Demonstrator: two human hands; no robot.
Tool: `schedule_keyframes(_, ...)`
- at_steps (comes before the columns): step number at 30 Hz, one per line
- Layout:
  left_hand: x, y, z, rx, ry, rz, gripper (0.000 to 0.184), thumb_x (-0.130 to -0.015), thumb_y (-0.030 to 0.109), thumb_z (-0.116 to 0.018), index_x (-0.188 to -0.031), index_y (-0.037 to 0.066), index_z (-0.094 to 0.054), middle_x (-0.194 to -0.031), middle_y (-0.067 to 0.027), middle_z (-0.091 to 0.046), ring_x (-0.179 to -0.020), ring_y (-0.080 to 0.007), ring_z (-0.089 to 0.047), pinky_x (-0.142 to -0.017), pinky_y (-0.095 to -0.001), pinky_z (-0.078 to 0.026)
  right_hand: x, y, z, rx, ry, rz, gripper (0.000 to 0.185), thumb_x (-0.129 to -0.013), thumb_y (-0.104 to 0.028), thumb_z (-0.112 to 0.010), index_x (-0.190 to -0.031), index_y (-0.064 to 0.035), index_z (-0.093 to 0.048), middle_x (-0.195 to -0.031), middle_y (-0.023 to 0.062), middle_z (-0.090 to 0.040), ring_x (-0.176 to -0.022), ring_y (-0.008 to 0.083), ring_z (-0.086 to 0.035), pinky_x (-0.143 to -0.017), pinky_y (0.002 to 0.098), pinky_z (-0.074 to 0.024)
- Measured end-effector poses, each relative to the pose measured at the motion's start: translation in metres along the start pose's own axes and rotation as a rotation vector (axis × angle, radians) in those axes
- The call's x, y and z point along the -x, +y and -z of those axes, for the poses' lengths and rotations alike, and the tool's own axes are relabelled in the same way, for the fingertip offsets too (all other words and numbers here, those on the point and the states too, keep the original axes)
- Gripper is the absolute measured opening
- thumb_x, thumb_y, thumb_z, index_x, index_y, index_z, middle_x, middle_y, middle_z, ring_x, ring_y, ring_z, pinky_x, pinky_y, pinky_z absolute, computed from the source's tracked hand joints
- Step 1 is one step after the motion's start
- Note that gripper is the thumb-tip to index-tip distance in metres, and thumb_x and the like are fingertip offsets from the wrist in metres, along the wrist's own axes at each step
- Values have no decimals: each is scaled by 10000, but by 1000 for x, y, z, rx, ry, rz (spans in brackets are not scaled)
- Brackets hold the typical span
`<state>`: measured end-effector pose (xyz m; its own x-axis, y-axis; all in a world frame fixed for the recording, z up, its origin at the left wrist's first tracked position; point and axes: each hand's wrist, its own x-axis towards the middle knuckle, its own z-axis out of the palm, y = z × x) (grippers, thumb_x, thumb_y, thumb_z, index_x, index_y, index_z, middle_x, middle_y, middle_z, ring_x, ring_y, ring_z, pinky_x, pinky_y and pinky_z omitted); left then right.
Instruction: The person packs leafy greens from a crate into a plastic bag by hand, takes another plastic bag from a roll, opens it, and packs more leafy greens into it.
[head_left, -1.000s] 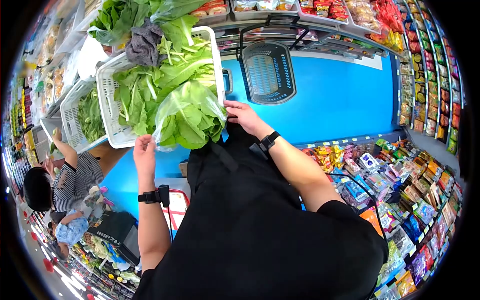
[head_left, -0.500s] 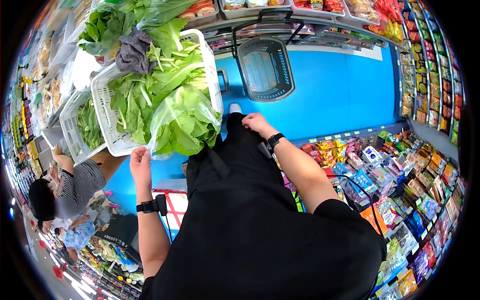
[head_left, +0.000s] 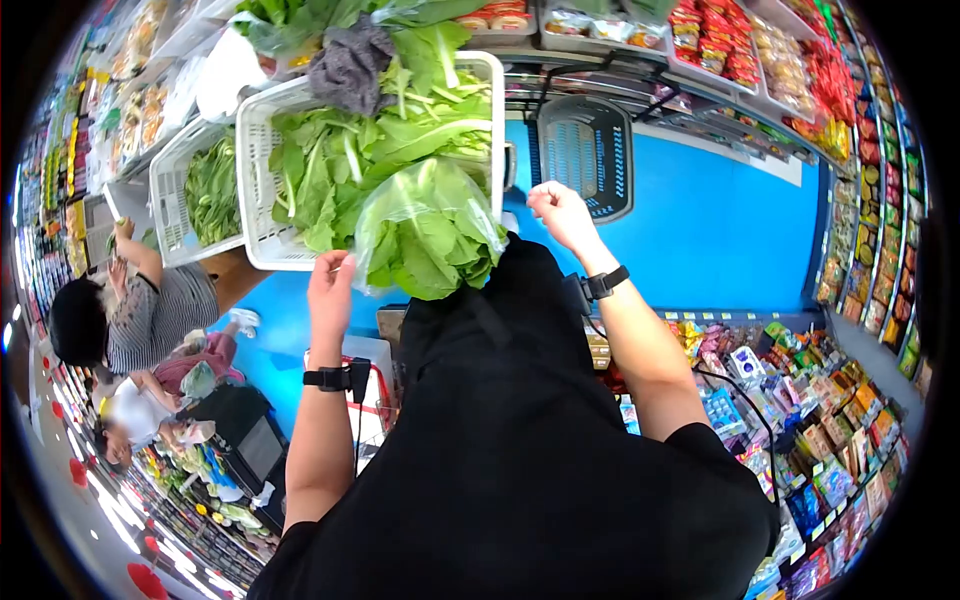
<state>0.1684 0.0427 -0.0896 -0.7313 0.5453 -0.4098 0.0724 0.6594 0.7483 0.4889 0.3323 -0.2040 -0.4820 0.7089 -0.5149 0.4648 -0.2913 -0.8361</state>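
Note:
A clear plastic bag (head_left: 425,225) of leafy greens lies at the front of a white basket (head_left: 258,235) filled with loose greens (head_left: 325,170). At the bag's left edge, my left hand (head_left: 331,283) has its fingers pinched on the plastic. To the right of the bag, my right hand (head_left: 563,212) is apart from it, fingers loosely bent and slightly parted, with nothing visible in them. A gray cloth (head_left: 350,65) rests on the greens at the back of the basket.
A smaller basket of greens (head_left: 212,190) adjoins on the left. A black shopping basket (head_left: 585,155) is on the blue floor. A person in a striped top (head_left: 165,310) stands at left, with others below. Snack shelves (head_left: 815,420) line the right.
My right hand has left the bag's right side and is now raised to the right of it. My left hand stays at the bag's left edge. The view has shifted, moving the baskets rightward.

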Motion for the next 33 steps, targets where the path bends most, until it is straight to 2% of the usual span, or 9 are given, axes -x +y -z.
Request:
schedule_keyframes(7, -11, -33, 21, 76, 62, 46, 214, -1081, 215, -699, -1131, 7, -710, -973, 12, -714, -877, -73, -614, -794, -254, -512, -11, -54, -34, 162, -49, 135, 255, -998, -217, -758, -1129, 1, -745, -889, 69, -770, -836, 140, -706, -799, 326, -568)
schedule_keyframes(11, -23, -32, 35, -28, 27, 122, 245, -1032, 226, -736, -1152, 12, -730, -1019, -57, -768, -921, -122, -686, -841, -297, -551, -16, -40, -48, 259, 24, 70, 325, -999, -280, -763, -1167, -6, -722, -857, 108, -757, -811, 200, -729, -785, 356, -574)
schedule_keyframes(16, -67, -31, 42, -178, -6, 70, 305, -994, 256, -755, -1186, 20, -754, -1090, -169, -803, -967, -255, -769, -868, -370, -594, -27, -69, -55, 494, 216, 78, 399, -997, -330, -762, -1238, -20, -691, -895, 165, -803, -862, 316, -797, -790, 422, -603)
schedule_keyframes(20, -110, -36, 51, -248, -42, 65, 310, -971, 251, -755, -1195, 37, -763, -1190, -197, -780, -1067, -324, -759, -938, -422, -586, -53, -66, -56, 605, 87, 74, 363, -1007, -341, -752, -1122, 3, -734, -910, 192, -799, -878, 344, -795, -799, 438, -598)
schedule_keyframes(23, -145, -62, 50, -539, -22, 0, 431, -939, 269, -763, -1279, 8, -728, -1316, -248, -723, -1198, -409, -702, -1042, -480, -550, -58, -77, -58, 679, 34, 50, 367, -1009, -343, -750, -1037, 22, -745, -913, 213, -790, -882, 370, -789, -799, 450, -594)
schedule_keyframes(25, -170, -89, 46, -569, 168, 30, 575, -915, 292, -768, -1364, -50, -661, -1385, -290, -670, -1281, -480, -634, -1122, -516, -502, -60, -78, -56, 731, 27, 44, 382, -1006, -347, -751, -992, 34, -733, -890, 224, -774, -866, 392, -778, -785, 459, -586)
schedule_keyframes(28, -217, -137, 45, -557, 367, 18, 627, -916, 321, -768, -1375, -78, -616, -1418, -308, -622, -1291, -490, -613, -1086, -539, -527, -63, -68, -54, 680, 35, 34, 387, -1004, -349, -753, -969, 35, -724, -873, 223, -768, -850, 390, -774, -775, 461, -582)
schedule_keyframes(32, -224, -102, 55, -454, 174, 210, 418, -934, 304, -744, -1214, -3, -700, -1200, -277, -742, -1146, -477, -704, -981, -571, -567, -66, -59, -57, 675, 59, -2, 389, -1003, -354, -756, -958, 32, -725, -861, 216, -764, -826, 363, -770, -764, 451, -580)
schedule_keyframes(33, -228, -105, 50, -479, 250, 157, 332, -942, 302, -731, -1116, 20, -710, -1079, -262, -765, -1050, -483, -722, -932, -585, -573, -66, -57, -57, 662, 74, 13, 388, -1003, -357, -758, -967, 28, -732, -860, 204, -769, -809, 345, -766, -759, 446, -579)
